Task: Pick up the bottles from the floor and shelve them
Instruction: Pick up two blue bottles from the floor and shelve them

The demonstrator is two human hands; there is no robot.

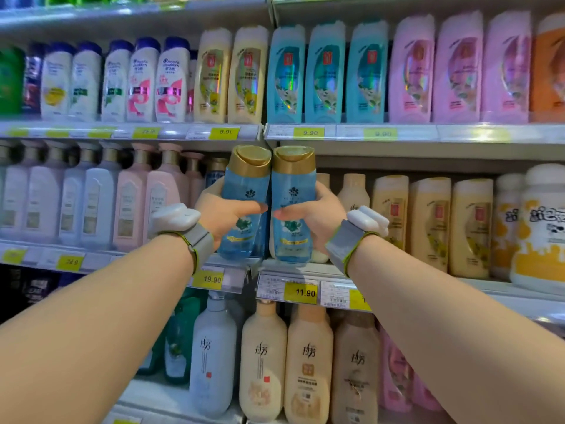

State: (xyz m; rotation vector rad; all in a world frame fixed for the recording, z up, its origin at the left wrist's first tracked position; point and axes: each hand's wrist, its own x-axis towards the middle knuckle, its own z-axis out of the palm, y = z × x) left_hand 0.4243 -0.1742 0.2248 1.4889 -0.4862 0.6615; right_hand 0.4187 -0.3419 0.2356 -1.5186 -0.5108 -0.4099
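Note:
Two clear blue bottles with gold caps stand side by side at the middle shelf's front edge. My left hand [226, 215] grips the left blue bottle [244, 185] around its middle. Beside it, the right blue bottle [292, 185] is held the same way by my right hand [312, 215]. Both bottles are upright and their caps touch. Their bases sit at or just above the middle shelf [293, 266], right where two shelf sections meet. Each wrist wears a grey band with a white device.
Pink and white pump bottles [128, 197] fill the middle shelf to the left, cream bottles [428, 221] to the right. Blue, pink and cream bottles line the upper shelf [351, 131]. Cream and white bottles [308, 362] stand on the lower shelf. Yellow price tags edge the rails.

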